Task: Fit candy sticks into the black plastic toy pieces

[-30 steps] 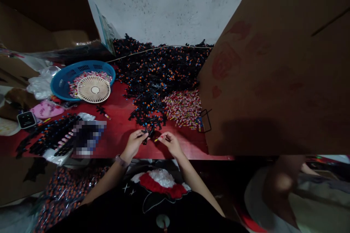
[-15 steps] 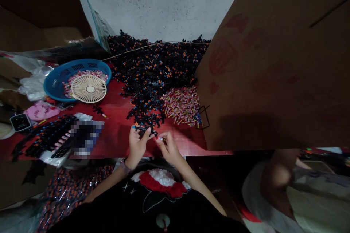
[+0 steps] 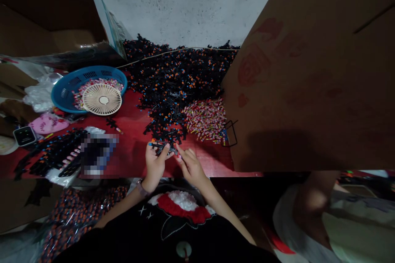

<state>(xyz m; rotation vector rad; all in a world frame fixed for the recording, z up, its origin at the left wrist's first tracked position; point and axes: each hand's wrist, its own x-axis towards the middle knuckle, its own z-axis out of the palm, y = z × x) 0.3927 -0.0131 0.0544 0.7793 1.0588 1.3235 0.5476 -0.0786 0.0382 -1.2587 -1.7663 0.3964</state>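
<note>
As right hand (image 3: 191,168) nears, left hand (image 3: 155,167) holds sprig (image 3: 163,147).

**Hands hemmed in ahead and right**

Heap of black parts (image 3: 175,86) blocks the way forward. Upright cardboard sheet (image 3: 308,82) walls off the right, past the right hand (image 3: 191,167). Open route: red worktop (image 3: 131,152) left of the left hand (image 3: 155,167), up to the blue basket (image 3: 61,98).

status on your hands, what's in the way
Left hand gripping black plastic piece. Right hand at its end. Heap of like pieces just beyond, on red table.
</note>
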